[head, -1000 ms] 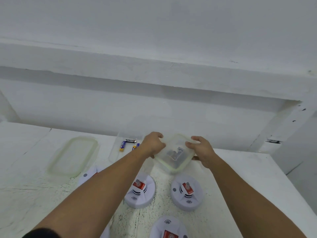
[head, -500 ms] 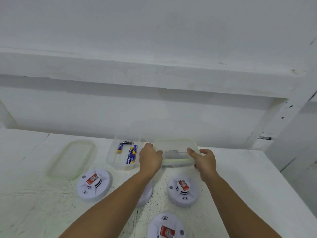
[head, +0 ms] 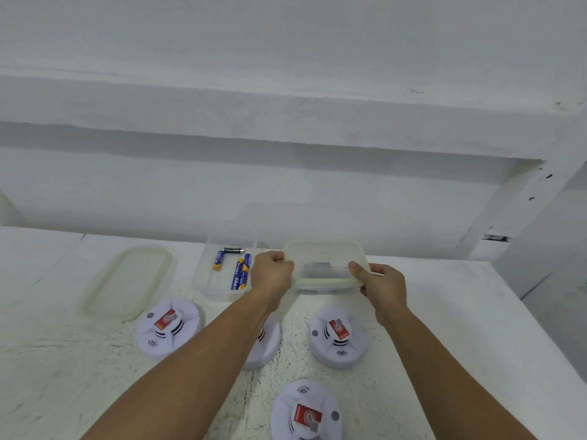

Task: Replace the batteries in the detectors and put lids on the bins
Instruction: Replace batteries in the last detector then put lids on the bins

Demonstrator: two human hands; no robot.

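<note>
A translucent lid point(head: 324, 254) lies level on top of a clear bin point(head: 320, 289) at the back of the white table. My left hand point(head: 271, 274) grips the lid's left edge and my right hand point(head: 381, 285) grips its right front corner. Beside it on the left stands an uncovered clear bin point(head: 206, 287) with several batteries point(head: 242, 272) inside. A second lid point(head: 127, 282) lies flat at the far left. Several white round detectors with red labels sit in front: detector point(head: 170, 327), detector point(head: 339, 336), detector point(head: 306, 412), and one detector point(head: 265, 344) partly hidden under my left forearm.
A white wall with a ledge rises just behind the bins. The table's right edge point(head: 524, 315) drops off beyond my right arm. The tabletop point(head: 47, 360) is rough, white and speckled.
The lid was tilted over the right bin; it has come down level onto the bin, with both hands still on its edges. The view has shifted slightly.
</note>
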